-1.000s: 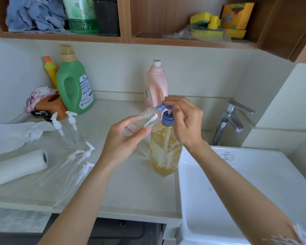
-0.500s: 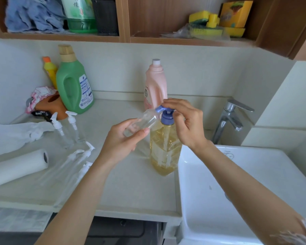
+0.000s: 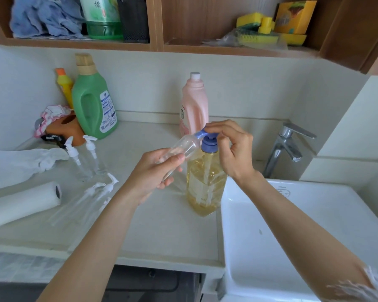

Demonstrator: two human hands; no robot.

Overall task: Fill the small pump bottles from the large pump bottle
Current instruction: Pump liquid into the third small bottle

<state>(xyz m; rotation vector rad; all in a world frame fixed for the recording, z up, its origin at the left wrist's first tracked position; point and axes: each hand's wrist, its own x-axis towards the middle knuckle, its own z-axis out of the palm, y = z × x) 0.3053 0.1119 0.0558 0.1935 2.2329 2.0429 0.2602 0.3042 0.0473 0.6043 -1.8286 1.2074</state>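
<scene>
While the left hand [image 3: 155,173] holds the small bottle [image 3: 181,148] tilted, its mouth meets the nozzle [image 3: 200,134].

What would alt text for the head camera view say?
A left hand tilts a small clear plastic bottle to the blue spout of a large yellow-liquid pump bottle; the right hand presses its pump, on a white counter beside a sink.

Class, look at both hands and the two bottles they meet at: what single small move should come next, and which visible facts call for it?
Probably a press down on the blue pump head. The left hand holds the small clear bottle tilted, its open mouth at the spout, and it looks nearly empty. The right hand has fingers on the pump of the large bottle, which stands on the counter.
</scene>
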